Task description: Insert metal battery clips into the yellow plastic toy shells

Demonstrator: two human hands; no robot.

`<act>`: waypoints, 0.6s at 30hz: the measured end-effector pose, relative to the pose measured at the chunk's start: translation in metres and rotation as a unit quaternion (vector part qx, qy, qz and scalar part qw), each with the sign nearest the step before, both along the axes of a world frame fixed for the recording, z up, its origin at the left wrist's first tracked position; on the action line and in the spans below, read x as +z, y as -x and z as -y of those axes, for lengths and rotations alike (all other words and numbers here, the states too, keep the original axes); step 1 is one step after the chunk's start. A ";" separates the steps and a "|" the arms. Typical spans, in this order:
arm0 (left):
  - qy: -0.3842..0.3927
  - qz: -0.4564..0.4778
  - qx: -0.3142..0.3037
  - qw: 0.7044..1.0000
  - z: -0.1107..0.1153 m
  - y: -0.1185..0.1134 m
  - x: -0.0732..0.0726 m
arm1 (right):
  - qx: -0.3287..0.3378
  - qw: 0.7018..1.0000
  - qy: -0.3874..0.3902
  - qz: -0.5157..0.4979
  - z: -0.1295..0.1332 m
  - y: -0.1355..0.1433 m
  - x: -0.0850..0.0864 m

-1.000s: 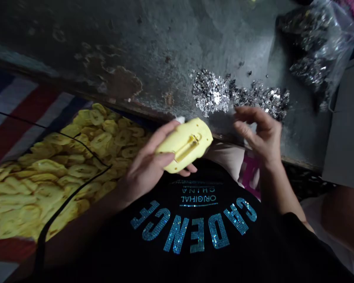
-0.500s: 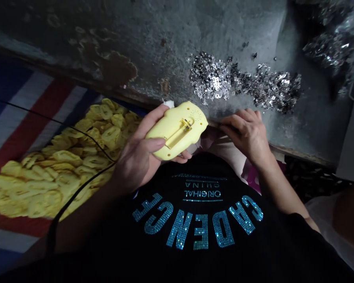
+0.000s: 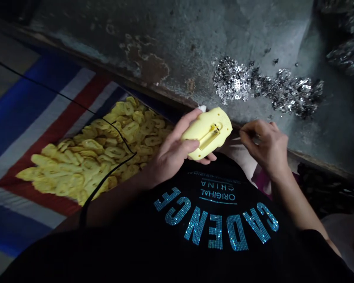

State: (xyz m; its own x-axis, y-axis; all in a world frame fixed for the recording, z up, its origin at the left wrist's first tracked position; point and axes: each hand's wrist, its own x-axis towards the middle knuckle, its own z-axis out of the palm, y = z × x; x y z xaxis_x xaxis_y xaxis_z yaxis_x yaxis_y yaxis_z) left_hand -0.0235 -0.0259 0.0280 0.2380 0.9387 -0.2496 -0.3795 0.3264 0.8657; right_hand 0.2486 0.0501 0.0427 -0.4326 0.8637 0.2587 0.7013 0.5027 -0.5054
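My left hand (image 3: 174, 156) grips a yellow plastic casing (image 3: 196, 133), thumb on its face and fingers beneath. An open, elongated battery compartment shows on the casing, with metal contacts at its upper end and small screw holes around it. To the right, apart from the casing, my right hand (image 3: 267, 146) is closed in a pinch by the table's edge. Whatever its fingertips hold, if anything, is too small to make out. Beyond the hands, small shiny metal pieces lie in a pile (image 3: 233, 81), joined to a second pile (image 3: 296, 94) farther right.
A worn metal table (image 3: 177, 47) runs across the top. At left, many yellow casing parts (image 3: 97, 151) lie on a striped sheet (image 3: 73, 108). A black cable (image 3: 106, 177) crosses them near my left arm. Clear bags of shiny pieces (image 3: 349, 55) sit at far right.
My view has swung left and tilted, so everything sits farther right in the picture. The left hand keeps hold of the casing; the right hand remains pinched near the table's edge.
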 end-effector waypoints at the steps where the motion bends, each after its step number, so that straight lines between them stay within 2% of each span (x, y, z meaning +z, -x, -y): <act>1: -0.006 -0.002 -0.011 1.000 0.001 -0.002 0.001 | -0.006 0.995 0.048 -0.092 0.003 0.002 0.004; 3: -0.015 -0.011 -0.030 0.999 0.002 -0.005 0.004 | -0.011 0.961 0.129 -0.246 0.008 0.010 0.010; 5: -0.022 -0.023 -0.041 0.999 0.003 -0.009 0.009 | -0.003 0.938 0.151 -0.311 0.012 0.018 0.014; 10: -0.032 -0.027 -0.060 0.997 0.004 -0.018 0.017 | -0.015 0.964 0.071 -0.257 0.015 0.021 0.008; 14: -0.028 -0.036 -0.059 0.997 0.006 -0.022 0.015 | -0.016 0.973 0.052 -0.225 0.019 0.011 0.004; 18: -0.029 -0.027 -0.066 0.997 0.008 -0.026 0.014 | -0.007 0.973 0.041 -0.225 0.022 0.008 0.008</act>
